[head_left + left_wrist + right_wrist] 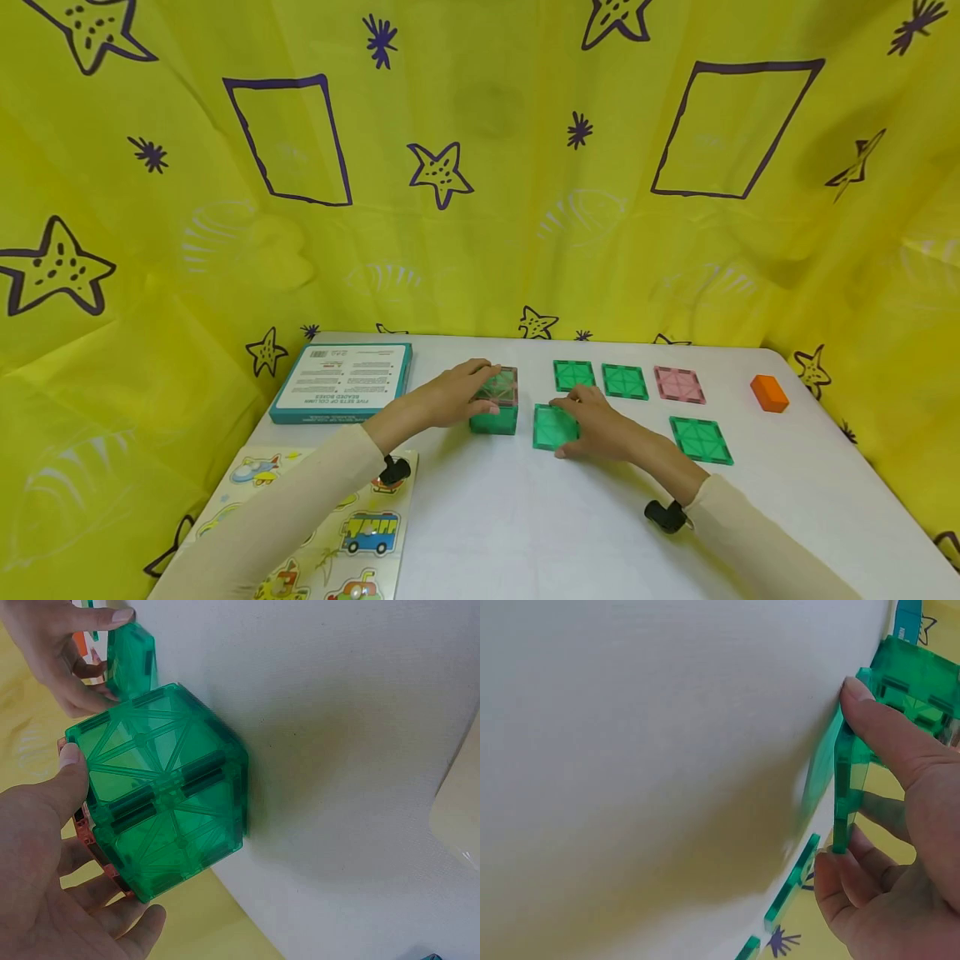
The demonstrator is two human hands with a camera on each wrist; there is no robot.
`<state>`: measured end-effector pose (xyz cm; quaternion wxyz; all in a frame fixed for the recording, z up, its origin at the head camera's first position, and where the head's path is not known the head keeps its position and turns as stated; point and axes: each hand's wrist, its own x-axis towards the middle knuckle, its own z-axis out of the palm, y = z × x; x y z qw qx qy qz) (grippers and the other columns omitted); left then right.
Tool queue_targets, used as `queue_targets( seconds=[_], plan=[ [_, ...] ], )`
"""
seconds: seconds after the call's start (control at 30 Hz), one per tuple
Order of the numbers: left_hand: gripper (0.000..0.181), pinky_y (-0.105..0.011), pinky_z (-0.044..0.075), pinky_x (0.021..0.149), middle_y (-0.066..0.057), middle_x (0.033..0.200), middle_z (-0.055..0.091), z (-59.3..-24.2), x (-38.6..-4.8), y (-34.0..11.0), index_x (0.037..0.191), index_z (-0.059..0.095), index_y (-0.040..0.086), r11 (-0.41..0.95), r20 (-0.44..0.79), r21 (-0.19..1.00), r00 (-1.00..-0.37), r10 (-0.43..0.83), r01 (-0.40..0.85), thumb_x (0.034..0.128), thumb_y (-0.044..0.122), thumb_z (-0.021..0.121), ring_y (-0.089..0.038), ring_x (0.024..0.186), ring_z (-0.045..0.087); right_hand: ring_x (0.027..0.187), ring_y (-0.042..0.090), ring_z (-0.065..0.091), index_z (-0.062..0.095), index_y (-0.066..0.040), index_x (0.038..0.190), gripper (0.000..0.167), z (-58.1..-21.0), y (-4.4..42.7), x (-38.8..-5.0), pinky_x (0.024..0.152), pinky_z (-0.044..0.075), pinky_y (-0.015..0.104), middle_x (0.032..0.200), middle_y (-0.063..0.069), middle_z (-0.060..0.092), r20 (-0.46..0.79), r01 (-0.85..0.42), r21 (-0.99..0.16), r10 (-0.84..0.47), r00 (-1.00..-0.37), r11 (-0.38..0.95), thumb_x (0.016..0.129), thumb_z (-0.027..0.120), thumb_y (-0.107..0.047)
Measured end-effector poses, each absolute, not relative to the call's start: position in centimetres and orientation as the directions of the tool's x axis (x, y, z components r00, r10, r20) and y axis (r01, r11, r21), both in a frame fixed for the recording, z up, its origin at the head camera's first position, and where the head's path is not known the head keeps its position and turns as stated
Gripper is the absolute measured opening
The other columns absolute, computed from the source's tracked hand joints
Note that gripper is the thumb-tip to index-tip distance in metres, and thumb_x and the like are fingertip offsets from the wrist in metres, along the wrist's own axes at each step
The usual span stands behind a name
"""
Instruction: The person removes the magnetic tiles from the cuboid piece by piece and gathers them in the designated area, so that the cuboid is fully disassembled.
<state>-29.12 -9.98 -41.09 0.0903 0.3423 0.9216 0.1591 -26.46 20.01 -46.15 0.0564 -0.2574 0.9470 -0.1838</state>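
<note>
Looks like assembly — left hand (454, 397) grips the green-and-pink tile box (493, 422) on the counter (480, 525), right hand (602, 428) pinches a green tile (553, 427) beside it — next move probably calls for edge alignment.

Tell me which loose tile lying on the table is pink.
The rightmost tile in the back row of three; the other loose tiles are all green.

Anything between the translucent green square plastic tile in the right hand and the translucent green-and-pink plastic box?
Nothing visible. In the head view, only bare white table separates the right hand's translucent green square tile from the green-and-pink box. The left hand holds the box from the left, outside that gap.
</note>
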Motion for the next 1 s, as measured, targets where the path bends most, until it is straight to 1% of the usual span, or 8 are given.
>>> queue_targets(
  seconds=[0.07, 0.3, 0.4, 0.53, 0.63, 0.73, 0.87, 1.0],
  plan=[
    [0.075, -0.06, 0.033, 0.124, -0.021, 0.167, 0.034, -41.1, -29.2, -10.0, 0.166, 0.031, 0.007, 0.714, -0.056, 0.355, -0.748, 0.661, 0.604, 0.1066, 0.041, 0.061, -0.041, 0.154, 0.037, 0.118, 0.033, 0.049, 0.06, -0.004, 0.147, 0.079, -46.0, 20.6, -26.1, 0.098, 0.054, 0.054, 0.128, 0.017, 0.056, -0.012, -0.465, -0.377, -0.506, -0.862, 0.801, 0.083, 0.093, -0.037],
    [0.074, -0.057, 0.034, 0.124, -0.019, 0.168, 0.034, -41.0, -28.9, -10.0, 0.167, 0.032, 0.01, 0.727, -0.066, 0.353, -0.759, 0.647, 0.589, 0.1064, 0.042, 0.062, -0.039, 0.154, 0.036, 0.118, 0.037, 0.048, 0.061, -0.006, 0.147, 0.079, -45.6, 23.1, -25.1, 0.092, 0.057, 0.056, 0.129, 0.018, 0.054, 0.012, -0.462, -0.347, -0.489, -0.872, 0.816, 0.082, 0.093, -0.037],
    [0.075, -0.056, 0.034, 0.125, -0.019, 0.168, 0.034, -40.9, -28.9, -10.0, 0.167, 0.032, 0.01, 0.729, -0.069, 0.348, -0.76, 0.647, 0.589, 0.1063, 0.043, 0.061, -0.039, 0.155, 0.036, 0.117, 0.037, 0.048, 0.062, -0.003, 0.146, 0.079, -45.5, 24.4, -24.8, 0.09, 0.057, 0.053, 0.128, 0.019, 0.054, 0.048, -0.466, -0.354, -0.482, -0.875, 0.811, 0.081, 0.094, -0.036],
    [0.075, -0.058, 0.033, 0.125, -0.019, 0.168, 0.033, -41.0, -28.9, -10.0, 0.167, 0.031, 0.01, 0.726, -0.072, 0.353, -0.757, 0.649, 0.59, 0.1062, 0.043, 0.061, -0.039, 0.154, 0.036, 0.111, 0.035, 0.049, 0.062, 0.001, 0.144, 0.079, -45.1, 26.3, -24.7, 0.085, 0.054, 0.046, 0.125, 0.02, 0.054, 0.092, -0.471, -0.372, -0.474, -0.876, 0.8, 0.08, 0.095, -0.033],
    [0.075, -0.059, 0.032, 0.124, -0.019, 0.168, 0.033, -41.0, -29.0, -10.0, 0.166, 0.032, 0.01, 0.722, -0.071, 0.366, -0.756, 0.651, 0.587, 0.1063, 0.043, 0.061, -0.04, 0.154, 0.036, 0.11, 0.036, 0.052, 0.062, 0.002, 0.144, 0.079, -44.8, 27.8, -24.6, 0.085, 0.054, 0.046, 0.125, 0.022, 0.054, 0.098, -0.464, -0.39, -0.465, -0.88, 0.795, 0.08, 0.094, -0.031],
    [0.074, -0.059, 0.033, 0.124, -0.02, 0.168, 0.033, -41.0, -29.1, -10.0, 0.166, 0.032, 0.009, 0.72, -0.069, 0.37, -0.755, 0.652, 0.587, 0.1063, 0.042, 0.062, -0.04, 0.154, 0.036, 0.112, 0.038, 0.053, 0.061, 0.001, 0.146, 0.079, -44.6, 29.1, -24.6, 0.088, 0.055, 0.05, 0.126, 0.024, 0.053, 0.075, -0.44, -0.406, -0.451, -0.889, 0.801, 0.081, 0.093, -0.03],
    [0.074, -0.057, 0.033, 0.125, -0.019, 0.168, 0.033, -41.0, -29.1, -10.0, 0.167, 0.032, 0.01, 0.721, -0.07, 0.366, -0.756, 0.651, 0.588, 0.1066, 0.042, 0.062, -0.04, 0.154, 0.036, 0.111, 0.038, 0.054, 0.06, 0.002, 0.146, 0.079, -44.8, 30.6, -24.5, 0.092, 0.054, 0.055, 0.126, 0.026, 0.053, 0.048, -0.415, -0.414, -0.436, -0.899, 0.81, 0.082, 0.093, -0.03],
    [0.073, -0.057, 0.034, 0.124, -0.018, 0.168, 0.033, -41.0, -29.1, -10.0, 0.166, 0.032, 0.01, 0.722, -0.07, 0.366, -0.757, 0.65, 0.587, 0.1067, 0.041, 0.062, -0.039, 0.154, 0.037, 0.113, 0.042, 0.053, 0.058, 0.002, 0.146, 0.08, -45.3, 31.4, -24.4, 0.095, 0.053, 0.062, 0.131, 0.029, 0.051, 0.033, -0.384, -0.453, -0.416, -0.909, 0.804, 0.081, 0.094, -0.028]
  ],
)
